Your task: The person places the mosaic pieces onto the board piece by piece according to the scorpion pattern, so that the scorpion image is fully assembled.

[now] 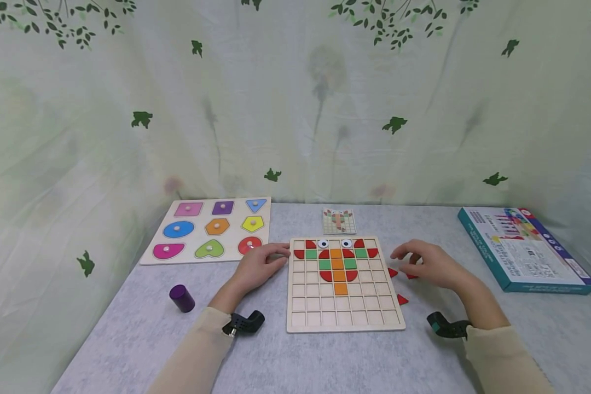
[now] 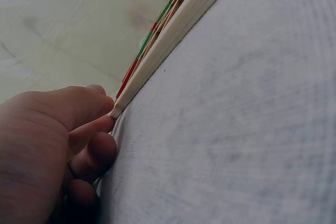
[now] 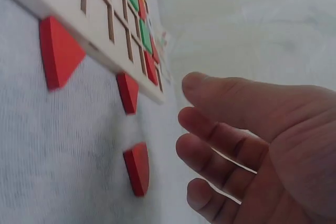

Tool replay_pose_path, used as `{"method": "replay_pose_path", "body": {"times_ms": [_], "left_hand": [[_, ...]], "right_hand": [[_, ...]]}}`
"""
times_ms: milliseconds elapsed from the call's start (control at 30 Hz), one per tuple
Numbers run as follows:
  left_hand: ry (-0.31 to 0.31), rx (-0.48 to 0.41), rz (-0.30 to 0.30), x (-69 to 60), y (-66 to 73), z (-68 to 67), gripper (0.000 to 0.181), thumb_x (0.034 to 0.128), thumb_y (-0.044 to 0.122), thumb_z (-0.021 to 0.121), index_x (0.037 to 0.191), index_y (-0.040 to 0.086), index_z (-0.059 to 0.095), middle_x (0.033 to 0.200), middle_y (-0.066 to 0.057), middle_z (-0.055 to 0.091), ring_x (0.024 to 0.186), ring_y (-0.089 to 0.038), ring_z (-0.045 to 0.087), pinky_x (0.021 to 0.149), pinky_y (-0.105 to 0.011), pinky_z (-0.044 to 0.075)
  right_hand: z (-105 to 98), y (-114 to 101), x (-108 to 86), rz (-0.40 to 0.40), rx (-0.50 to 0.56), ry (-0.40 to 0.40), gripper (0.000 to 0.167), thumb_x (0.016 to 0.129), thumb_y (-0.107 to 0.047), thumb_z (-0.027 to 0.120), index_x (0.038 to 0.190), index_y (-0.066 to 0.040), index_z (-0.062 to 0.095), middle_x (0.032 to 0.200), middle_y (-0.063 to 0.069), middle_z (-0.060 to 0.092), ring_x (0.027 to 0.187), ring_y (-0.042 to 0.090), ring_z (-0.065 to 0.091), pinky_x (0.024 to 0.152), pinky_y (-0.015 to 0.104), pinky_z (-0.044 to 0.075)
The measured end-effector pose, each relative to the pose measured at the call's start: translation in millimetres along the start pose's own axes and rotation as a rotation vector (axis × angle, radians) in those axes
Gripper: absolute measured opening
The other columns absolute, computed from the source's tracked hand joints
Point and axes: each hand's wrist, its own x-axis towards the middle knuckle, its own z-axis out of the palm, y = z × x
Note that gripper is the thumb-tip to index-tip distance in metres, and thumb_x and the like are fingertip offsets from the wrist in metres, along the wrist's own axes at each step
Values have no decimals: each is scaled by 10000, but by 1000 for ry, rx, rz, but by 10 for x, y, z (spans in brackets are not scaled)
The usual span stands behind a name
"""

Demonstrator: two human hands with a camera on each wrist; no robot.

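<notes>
A wooden grid board (image 1: 315, 303) lies flat, its upper part set with red, green and orange pieces and two round eye pieces. My left hand (image 1: 260, 268) touches the board's left edge near the upper corner with its fingertips; in the left wrist view the fingers (image 2: 97, 153) meet the board's side. To the right of the board hovers my right hand (image 1: 435, 264), fingers loosely bent and nothing between them. Below and beside it lie three loose red pieces: one red piece (image 3: 58, 53) and another (image 3: 127, 93) by the board's edge, a third (image 3: 137, 169) farther out.
A small pattern card (image 1: 339, 221) lies behind the board. At the back left is a knobbed shape puzzle (image 1: 231, 213), with a dark purple cylinder (image 1: 182, 299) in front of it. A flat teal-edged box (image 1: 527, 251) lies at the right. A printed curtain (image 1: 285, 109) hangs behind the table.
</notes>
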Motion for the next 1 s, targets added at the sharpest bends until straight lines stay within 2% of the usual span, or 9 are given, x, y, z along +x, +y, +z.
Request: {"method": "replay_pose_path", "body": {"times_ms": [200,400,733,867,1000], "left_hand": [[-4,-4,-13,-3,5,0,172,941,248,689,1103,248,746,1356,89,655,1285,-174,599,1005,-447,510],[1,6,-13,-6,22,-3,171,938,245,692,1100,255,748,1354,93,655,1224,-157,626,935,-402,525],[-3,0,-15,-2,18,-1,181,941,252,689,1113,255,745,1359,100,651,1265,-163,609,975,-425,524],[0,1,-14,-1,23,-5,181,943,256,686,1114,257,746,1359,99,652,1252,-163,614,961,-425,529],[-5,-6,-16,2,12,-3,178,948,262,681,1114,253,745,1361,104,650,1293,-165,591,998,-435,518]], "right_hand": [[-38,148,-28,28,-17,-26,321,875,-176,756,1186,-128,691,1108,84,642,910,203,536,710,298,477],[-29,202,-42,23,-35,-43,273,864,-141,761,1133,-126,715,1057,57,643,865,186,520,705,297,453],[1,286,-3,28,-36,-37,186,866,-117,755,1044,-140,705,987,35,633,861,188,533,718,285,473],[9,283,11,33,-23,-35,172,859,-102,753,1011,-142,682,947,34,627,849,194,535,711,299,472],[9,272,10,43,-19,-37,162,858,-114,757,989,-146,666,914,20,625,843,190,537,711,303,474]]}}
